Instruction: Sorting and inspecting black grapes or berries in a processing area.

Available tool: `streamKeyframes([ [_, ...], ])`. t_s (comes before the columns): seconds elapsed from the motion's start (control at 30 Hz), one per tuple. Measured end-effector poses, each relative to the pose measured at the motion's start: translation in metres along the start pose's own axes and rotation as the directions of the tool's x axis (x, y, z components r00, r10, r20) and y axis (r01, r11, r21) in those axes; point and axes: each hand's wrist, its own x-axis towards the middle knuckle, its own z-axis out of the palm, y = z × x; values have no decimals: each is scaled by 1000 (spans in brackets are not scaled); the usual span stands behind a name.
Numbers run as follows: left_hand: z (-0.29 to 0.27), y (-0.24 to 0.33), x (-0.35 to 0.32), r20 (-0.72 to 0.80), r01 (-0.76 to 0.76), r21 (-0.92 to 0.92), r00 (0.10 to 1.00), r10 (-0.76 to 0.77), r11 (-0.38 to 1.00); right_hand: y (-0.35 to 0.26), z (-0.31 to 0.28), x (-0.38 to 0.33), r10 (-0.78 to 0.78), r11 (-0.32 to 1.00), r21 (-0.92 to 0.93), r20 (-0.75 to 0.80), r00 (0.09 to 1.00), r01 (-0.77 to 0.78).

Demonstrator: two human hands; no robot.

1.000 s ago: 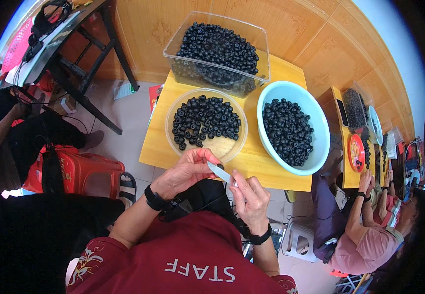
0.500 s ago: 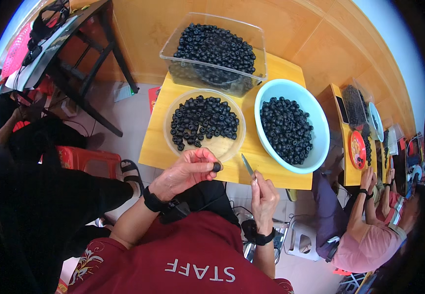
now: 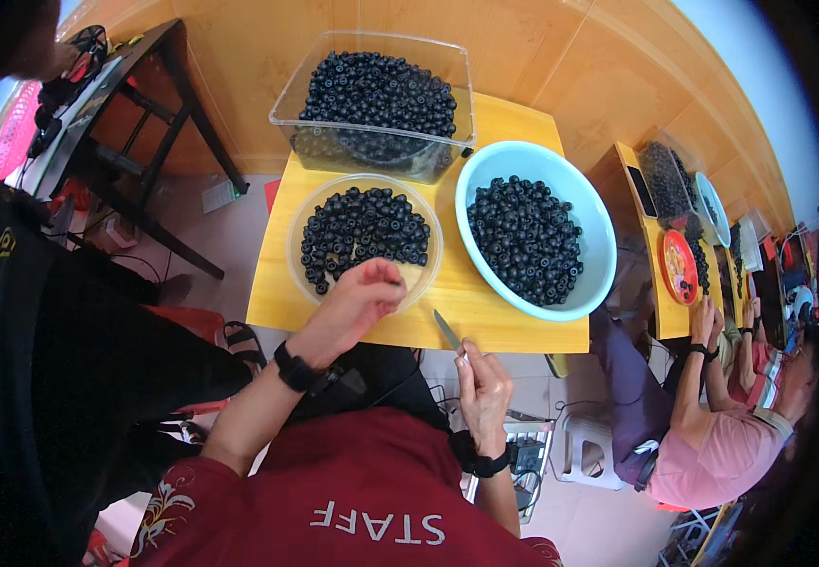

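My left hand (image 3: 364, 295) is over the near edge of a round clear tub (image 3: 293, 253), fingers curled together. What lies between its fingertips is too blurred to make out. Small round black pieces (image 3: 364, 225), some with ring-like ends, fill much of that tub. At the table's front edge, my right hand (image 3: 485, 386) grips a small knife (image 3: 446, 330), its blade pointing up and left. Right of the tub stands a light blue basin (image 3: 601, 236) holding many similar black pieces (image 3: 528, 241).
Behind the tub, a clear rectangular bin (image 3: 362, 163) of black pieces stands on the yellow table (image 3: 268, 283). A person in dark clothes (image 3: 79, 350) is close on my left. Other people (image 3: 721, 444) work at tables to the right, beside a white stool (image 3: 587, 444).
My left hand has moved up over the tub's near edge; the black piece it pinched before no longer shows clearly. My right hand still holds the knife. The view has shifted slightly.
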Motion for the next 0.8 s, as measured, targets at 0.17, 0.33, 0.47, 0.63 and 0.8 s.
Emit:
streamKeyframes([
  [0.17,45,7,61,125,-36,219,992,9,975,-4,-2,-3,35,999,-14,29,999,-34],
  [0.33,101,41,62,198,-44,317,980,-21,947,-2,-3,-5,45,999,-27,50,998,-44],
  [0.47,52,66,39,126,-42,620,991,-46,784,7,1,-8,54,998,-34,17,998,-54],
  [0.63,-32,59,7,-87,26,900,989,121,436,9,4,-5,60,997,-58,53,997,-57],
  [0.8,-53,32,-1,8,-21,999,950,311,40,4,8,0,26,999,-39,53,998,-24],
])
